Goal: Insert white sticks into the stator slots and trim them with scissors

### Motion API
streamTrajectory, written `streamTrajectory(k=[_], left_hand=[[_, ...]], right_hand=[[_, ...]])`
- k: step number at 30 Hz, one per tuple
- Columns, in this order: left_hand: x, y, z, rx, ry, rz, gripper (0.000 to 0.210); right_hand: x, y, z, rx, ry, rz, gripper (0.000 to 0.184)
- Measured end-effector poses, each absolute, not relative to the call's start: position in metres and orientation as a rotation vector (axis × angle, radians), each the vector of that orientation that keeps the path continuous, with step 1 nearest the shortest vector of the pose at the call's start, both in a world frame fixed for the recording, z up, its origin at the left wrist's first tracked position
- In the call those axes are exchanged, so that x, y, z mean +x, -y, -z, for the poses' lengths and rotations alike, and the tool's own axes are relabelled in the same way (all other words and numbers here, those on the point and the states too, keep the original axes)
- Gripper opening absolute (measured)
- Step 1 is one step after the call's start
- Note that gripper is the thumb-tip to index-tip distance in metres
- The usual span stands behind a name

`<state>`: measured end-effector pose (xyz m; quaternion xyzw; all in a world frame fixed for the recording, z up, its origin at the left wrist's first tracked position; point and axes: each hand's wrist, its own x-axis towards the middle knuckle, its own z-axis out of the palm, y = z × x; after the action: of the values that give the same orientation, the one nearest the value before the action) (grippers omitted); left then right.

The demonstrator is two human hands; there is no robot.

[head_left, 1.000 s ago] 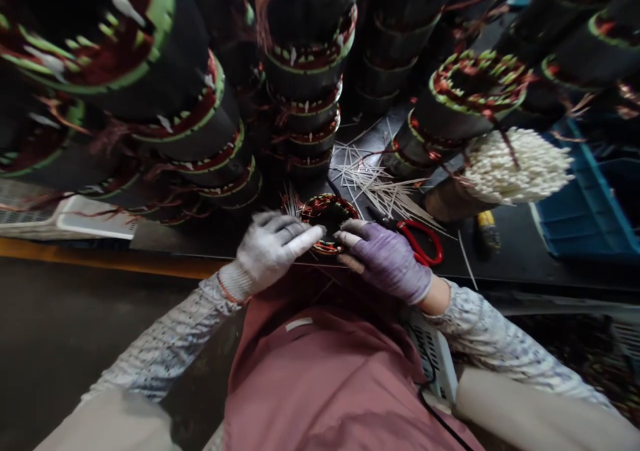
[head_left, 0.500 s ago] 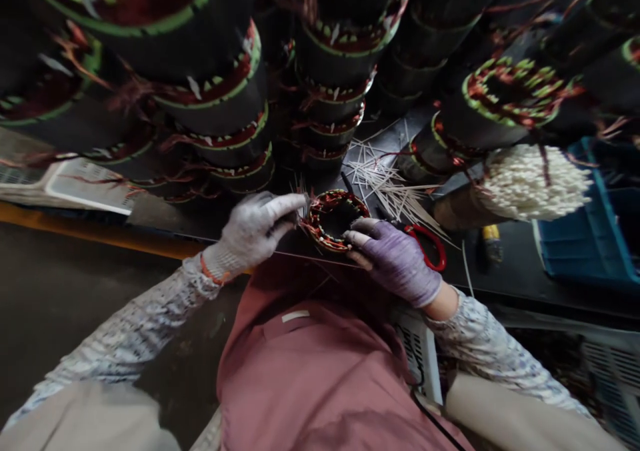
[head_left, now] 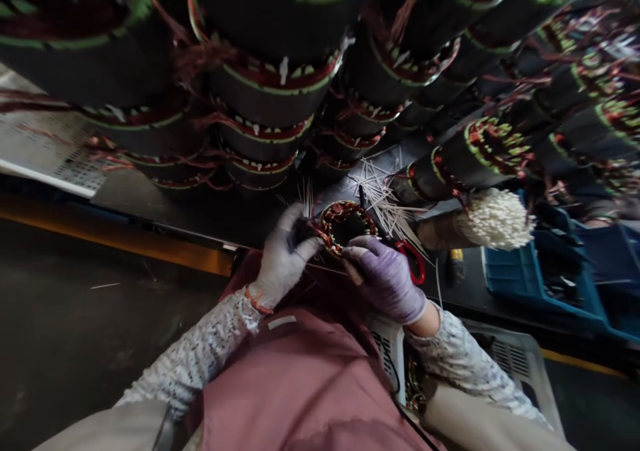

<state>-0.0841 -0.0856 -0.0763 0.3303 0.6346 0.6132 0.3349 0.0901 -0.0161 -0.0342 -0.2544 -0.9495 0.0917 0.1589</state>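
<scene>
A wound motor stator [head_left: 327, 228], with copper wire and pale green slot liners around its ring, stands at the front of the dark bench. My right hand [head_left: 387, 274], in a purple glove, is closed on its near right rim, fingertips at the inner edge. On the stator's left side is my left hand [head_left: 285, 258] in a whitish glove, thumb and fingers apart, beside the red lead wires. Whether the thumb touches those wires I cannot tell. A loose pile of thin pale sticks [head_left: 383, 194] lies behind the stator. Red-handled scissors [head_left: 419, 268] rest beyond my right hand.
Stacked stators [head_left: 270, 108] crowd the back of the bench. To the right stand a bundle of white-tipped sticks [head_left: 497, 221], a yellow-handled tool [head_left: 457, 264] and a blue bin [head_left: 515, 271]. A white crate [head_left: 393, 351] sits below the bench edge.
My left thumb and fingers, close together at the stator's wires before, have spread and shifted lower. My right hand keeps its hold on the rim. The whole view has swung to the right.
</scene>
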Motion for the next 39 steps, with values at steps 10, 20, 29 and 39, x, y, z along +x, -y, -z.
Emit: streamTrajectory(k=[10, 20, 29, 39], left_hand=[[-0.102, 0.106, 0.052, 1.677, -2.047, -1.618, 0.037], [-0.121, 0.057, -0.004, 2.279, -1.949, -0.205, 0.065], [-0.109, 0.071, -0.002, 2.2, -2.036, -0.297, 0.061], [-0.105, 0.086, -0.01, 1.865, -2.304, -0.724, 0.049]], right_hand=[[0.093, 0.017, 0.036, -0.722, 2.702, -0.247, 0.018], [0.094, 0.017, 0.037, -0.737, 2.677, -0.333, 0.023], [0.095, 0.017, 0.038, -0.825, 2.705, -0.364, 0.024], [0.098, 0.014, 0.042, -0.763, 2.663, -0.461, 0.023]])
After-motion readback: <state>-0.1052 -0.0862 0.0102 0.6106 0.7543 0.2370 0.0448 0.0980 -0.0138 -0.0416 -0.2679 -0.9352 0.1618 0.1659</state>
